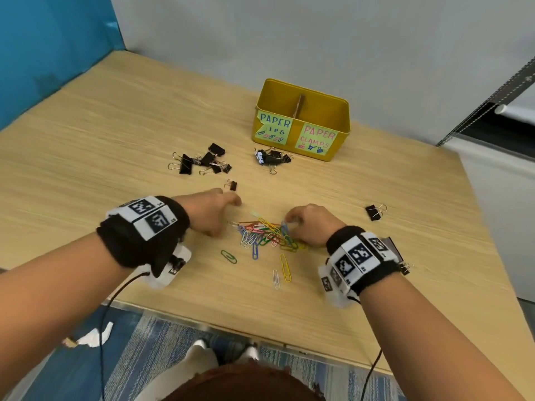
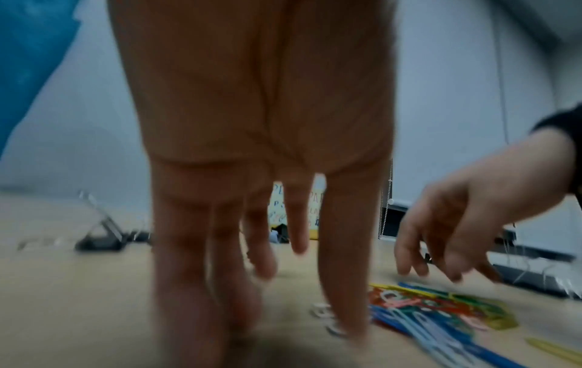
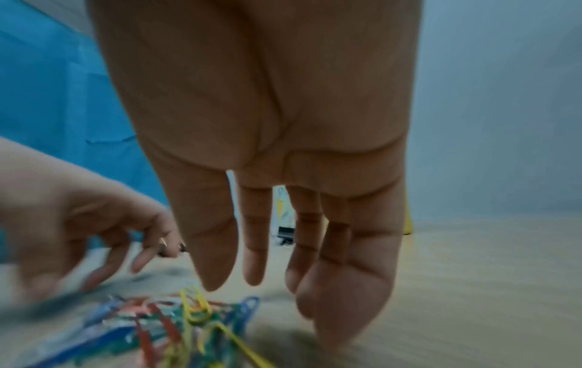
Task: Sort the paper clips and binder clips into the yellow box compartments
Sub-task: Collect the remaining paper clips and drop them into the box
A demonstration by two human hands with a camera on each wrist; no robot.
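Observation:
A heap of coloured paper clips lies on the wooden table between my two hands. My left hand is at the heap's left edge, its fingers straight and pointing down to the table beside the paper clips, holding nothing. At the heap's right edge my right hand hovers with straight fingers just above the paper clips, empty. Black binder clips lie in two piles. The yellow box stands behind, with a divider and the labels PAPER CLIPS on the left and PAPER CLAMPS on the right.
Single binder clips lie apart. Loose paper clips sit nearer me: green, yellow, white. A blue partition bounds the table on the left, a grey wall at the back. The table's front edge is close to my wrists.

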